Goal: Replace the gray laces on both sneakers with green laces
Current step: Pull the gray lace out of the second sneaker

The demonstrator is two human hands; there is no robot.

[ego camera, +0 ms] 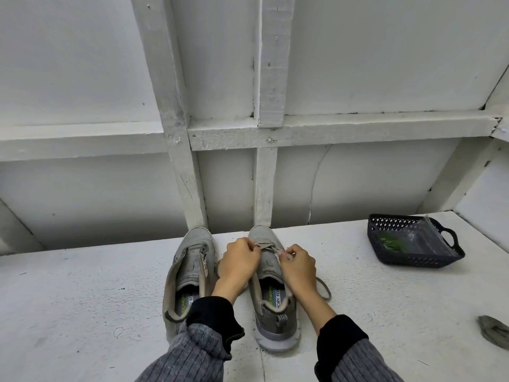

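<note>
Sleeves [209, 337] and both hands over the right sneaker [271, 296], unthreading its gray lace [265, 247].

The left hand [239, 260] and right hand [297, 264] each pinch a strand of the gray lace near the lowest eyelets; a loose end [325, 288] trails on the white surface [82, 312] to the right. Both sneakers stand side by side, long axes running away from the viewer, toes toward the wall and heels nearest; the left sneaker [190, 274] appears already unlaced, though its eyelets are hard to read. A gray bundle [494, 333] at the right edge may be its removed lace. The green laces [391, 242] lie bagged in the dark basket [413, 260], well apart. Risk: a hard pull could snag the aglet in an eyelet and drag the shoe.
</note>
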